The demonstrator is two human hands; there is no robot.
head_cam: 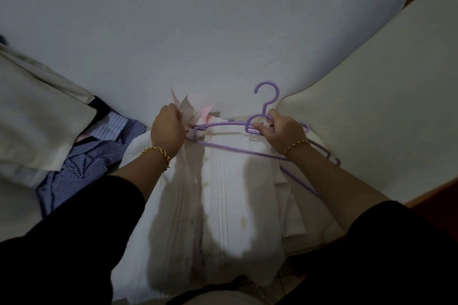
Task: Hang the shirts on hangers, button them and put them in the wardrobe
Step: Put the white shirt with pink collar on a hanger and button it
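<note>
A white pleated shirt (223, 205) with a pale pink collar lies flat before me, buttons down its middle. A purple hanger (266, 104) sits at its neck, the hook pointing away from me. My right hand (280, 131) grips the hanger just below the hook. My left hand (167, 129) pinches the collar at the shirt's left shoulder, where the hanger's left end goes into the fabric. A second purple hanger (322, 153) lies under my right wrist.
A blue checked shirt (84, 163) and a striped one (111, 124) lie in a heap at the left, partly under a cream cloth (37, 116). A cream mattress or cushion (371, 106) rises at the right. A white wall (223, 20) stands straight ahead.
</note>
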